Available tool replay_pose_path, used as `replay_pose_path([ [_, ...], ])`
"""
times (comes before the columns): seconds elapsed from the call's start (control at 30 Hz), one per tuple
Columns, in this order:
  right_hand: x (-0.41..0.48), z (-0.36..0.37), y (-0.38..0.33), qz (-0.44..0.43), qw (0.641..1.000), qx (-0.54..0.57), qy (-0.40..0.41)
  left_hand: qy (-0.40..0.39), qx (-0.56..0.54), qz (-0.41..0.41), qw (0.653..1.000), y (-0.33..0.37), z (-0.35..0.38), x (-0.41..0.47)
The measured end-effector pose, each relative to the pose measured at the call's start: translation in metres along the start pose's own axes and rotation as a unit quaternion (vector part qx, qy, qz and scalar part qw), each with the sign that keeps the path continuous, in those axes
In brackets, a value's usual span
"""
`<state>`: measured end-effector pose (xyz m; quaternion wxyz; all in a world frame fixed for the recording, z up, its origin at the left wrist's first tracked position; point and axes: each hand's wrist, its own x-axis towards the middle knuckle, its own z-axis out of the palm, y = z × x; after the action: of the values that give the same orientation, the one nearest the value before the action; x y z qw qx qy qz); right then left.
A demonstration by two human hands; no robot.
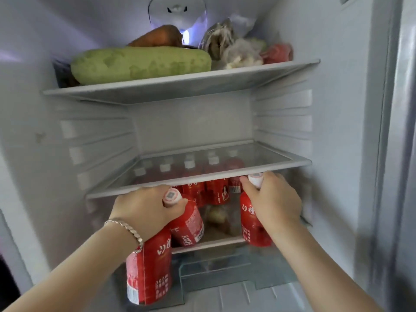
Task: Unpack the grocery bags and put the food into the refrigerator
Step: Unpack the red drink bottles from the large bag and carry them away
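Inside open white refrigerator (337, 109), landmark is the middle glass shelf (225, 173). Well above it sits upper glass shelf (180, 85), carrying long pale-green marrow (141, 64), clear plastic food bags (238, 52) at right, orange-brown root vegetable (157, 38) behind marrow. Just below middle glass shelf, at back: row of red-labelled white-capped drink bottles (216, 192), upright. Below its front edge, left side: left hand (144, 210), fingers curled round neck of tilted red bottle (186, 226). A second red bottle (148, 271) is lower, under the wrist, grip on it hidden. Below front edge, right side: right hand (272, 199), fingers wrapped round neck of upright red bottle (252, 224), cap at shelf rim. Silver chain bracelet (126, 228) on left wrist.
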<state>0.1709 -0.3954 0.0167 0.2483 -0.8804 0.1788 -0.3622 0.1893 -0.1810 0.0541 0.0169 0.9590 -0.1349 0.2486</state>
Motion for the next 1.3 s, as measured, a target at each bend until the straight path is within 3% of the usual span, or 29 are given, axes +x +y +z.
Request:
replay_pose_path([
  [0.17,0.003,0.022,0.006,0.070,0.997,0.006,0.023,0.011,-0.021,0.045,0.999,-0.011,0.012,0.005],
  [0.33,0.010,0.053,0.012,0.064,0.997,-0.002,0.050,-0.004,-0.031,0.072,0.997,-0.013,0.012,0.009],
  [0.6,0.061,0.114,0.028,0.097,0.979,0.024,-0.176,-0.014,-0.023,0.072,0.997,-0.013,0.012,0.008],
  [0.77,0.045,0.104,0.004,0.087,0.970,-0.027,-0.225,-0.005,-0.036,0.062,0.997,-0.016,0.013,0.006],
  [0.83,0.022,0.079,-0.014,-0.013,0.960,-0.023,-0.278,0.002,-0.035,0.059,0.998,-0.016,0.015,0.005],
  [0.9,-0.001,0.059,-0.033,-0.151,0.904,0.087,-0.389,0.018,-0.031,0.058,0.998,-0.015,0.014,0.005],
  [0.97,-0.020,0.054,-0.044,-0.187,0.847,0.230,-0.442,0.035,-0.026,0.060,0.997,-0.013,0.014,0.004],
  [1.13,-0.035,0.069,-0.047,-0.140,0.884,0.357,-0.266,0.011,-0.043,0.056,0.997,-0.010,0.006,0.005],
  [1.3,-0.039,0.064,-0.042,-0.123,0.876,0.372,-0.280,0.144,-0.074,-0.026,0.986,-0.018,-0.004,0.005],
])
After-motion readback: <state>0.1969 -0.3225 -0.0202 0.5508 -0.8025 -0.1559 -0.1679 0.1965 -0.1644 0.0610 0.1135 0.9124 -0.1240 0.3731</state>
